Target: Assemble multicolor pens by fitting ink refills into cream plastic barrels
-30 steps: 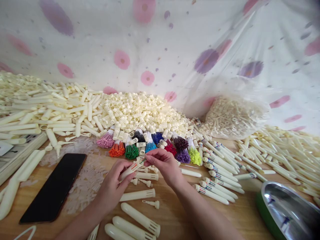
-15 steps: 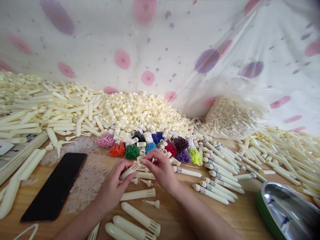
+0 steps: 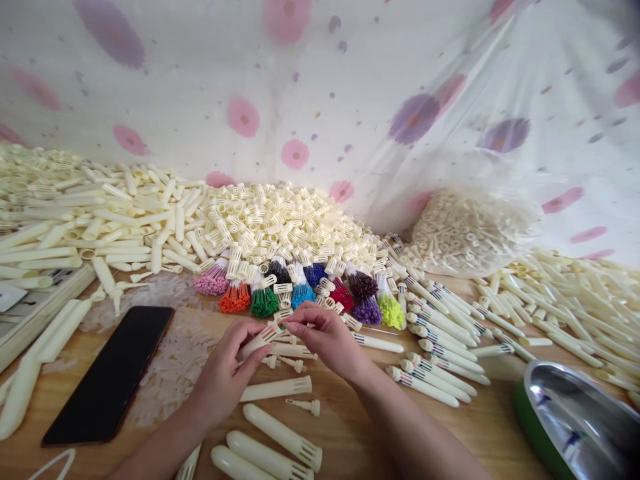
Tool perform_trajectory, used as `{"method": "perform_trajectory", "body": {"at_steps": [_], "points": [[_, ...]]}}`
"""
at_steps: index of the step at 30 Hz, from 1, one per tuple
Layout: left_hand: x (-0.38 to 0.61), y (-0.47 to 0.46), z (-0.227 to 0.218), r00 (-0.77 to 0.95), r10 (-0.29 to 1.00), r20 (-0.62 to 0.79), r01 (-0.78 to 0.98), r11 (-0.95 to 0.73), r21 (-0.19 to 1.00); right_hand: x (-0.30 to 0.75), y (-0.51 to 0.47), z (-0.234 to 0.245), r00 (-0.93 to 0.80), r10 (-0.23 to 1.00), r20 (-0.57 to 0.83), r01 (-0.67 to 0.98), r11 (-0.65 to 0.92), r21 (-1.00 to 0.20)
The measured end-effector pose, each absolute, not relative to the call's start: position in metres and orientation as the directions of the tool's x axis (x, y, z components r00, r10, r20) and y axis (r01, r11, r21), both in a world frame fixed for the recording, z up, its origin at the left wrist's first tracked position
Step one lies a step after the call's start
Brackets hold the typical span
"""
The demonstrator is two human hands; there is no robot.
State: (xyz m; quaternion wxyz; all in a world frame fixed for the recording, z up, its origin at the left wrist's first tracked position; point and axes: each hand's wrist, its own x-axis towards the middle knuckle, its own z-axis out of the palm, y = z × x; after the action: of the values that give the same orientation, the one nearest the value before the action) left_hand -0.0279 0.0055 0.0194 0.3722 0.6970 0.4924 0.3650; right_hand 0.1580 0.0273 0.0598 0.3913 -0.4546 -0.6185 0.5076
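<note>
A cream multicolour pen (image 3: 259, 343) lies in my left hand (image 3: 236, 353), its fingers and thumb wrapped round the barrel. Red and dark sliders show in the slots near its top end, which tilts up to the right. At that end my right hand (image 3: 320, 337) is closed in a pinch on the pen's top piece; the fingertips hide part of it. Below my hands are a loose cream barrel (image 3: 277, 389), a small stepped plug (image 3: 305, 406) and several slotted barrels (image 3: 283, 433). Just behind stand bundles of coloured sliders, among them green ones (image 3: 264, 301) and blue ones (image 3: 302, 293).
Slotted cream sleeves (image 3: 285, 217) are heaped at the back, with long barrels (image 3: 125, 213) to the left. Finished-looking pens (image 3: 440, 327) lie at right, near a green-sided metal tin (image 3: 525, 420). A black phone (image 3: 110, 373) lies at left; a clear bag (image 3: 470, 233) holds small parts.
Both hands stay at the pen, with only a slight shift of the right fingers at its top end. The view has moved very slightly.
</note>
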Motion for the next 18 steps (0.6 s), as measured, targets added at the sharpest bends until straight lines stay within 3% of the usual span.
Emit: {"method": "perform_trajectory", "body": {"at_steps": [8, 18], "points": [[-0.0273, 0.006, 0.0187, 0.261, 0.951, 0.165, 0.431, -0.268, 0.861, 0.1595, 0.0285, 0.0598, -0.29, 0.957, 0.0, 0.202, 0.062, -0.977], [-0.028, 0.0044, 0.0207, 0.274, 0.946, 0.174, 0.447, -0.285, 0.848, 0.1634, 0.0257, 0.0658, -0.31, 0.945, 0.109, 0.238, 0.188, -0.953]]}}
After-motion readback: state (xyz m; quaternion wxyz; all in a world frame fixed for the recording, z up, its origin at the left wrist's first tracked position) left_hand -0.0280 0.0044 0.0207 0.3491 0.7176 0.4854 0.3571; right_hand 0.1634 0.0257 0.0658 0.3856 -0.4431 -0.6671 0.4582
